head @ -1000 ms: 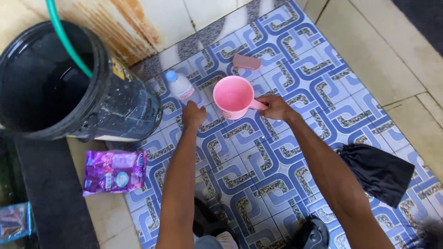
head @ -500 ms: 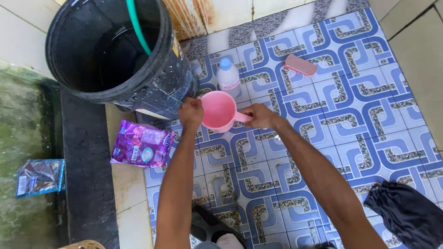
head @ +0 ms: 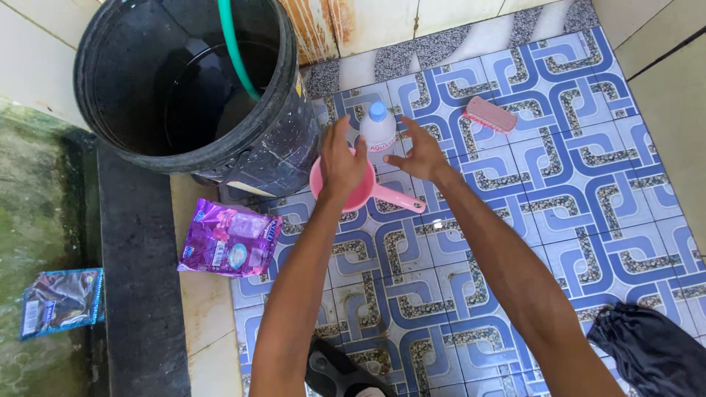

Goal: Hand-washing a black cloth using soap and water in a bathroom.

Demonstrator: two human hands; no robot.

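Both hands, left hand and right hand, are hovering spread wide above the light, rigid pink dipper, its handle offering the surest hold.

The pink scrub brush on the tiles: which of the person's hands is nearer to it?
Right. The right hand hangs open just left of the pink scrub brush; the left hand is farther left, over the pink dipper.

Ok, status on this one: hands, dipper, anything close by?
Left hand open, over pink dipper on the floor. Right hand open, empty, just past its handle. Bottle between the fingertips; black bucket beside.
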